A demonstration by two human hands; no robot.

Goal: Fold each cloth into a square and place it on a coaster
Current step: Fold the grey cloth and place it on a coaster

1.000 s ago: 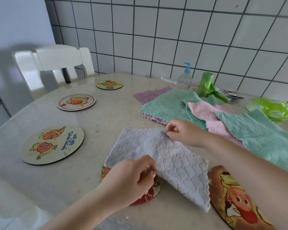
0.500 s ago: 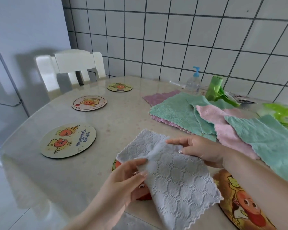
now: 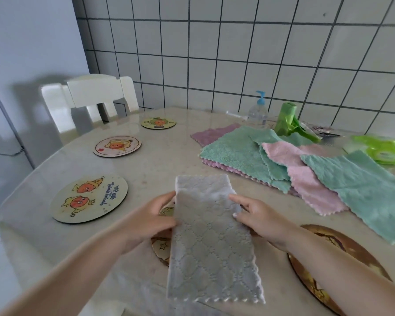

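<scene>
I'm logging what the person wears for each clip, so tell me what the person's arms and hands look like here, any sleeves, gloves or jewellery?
Both forearms are bare from the lower frame edge to the wrists: no sleeves show. The left hand and the right hand wear no gloves, and no rings, watch or bracelet can be seen. The fingernails on the right hand look short and pale.

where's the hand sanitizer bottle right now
In the head view, the hand sanitizer bottle stands at the table's far edge against the tiled wall, just left of the green bag roll, behind the cloth pile.
</scene>
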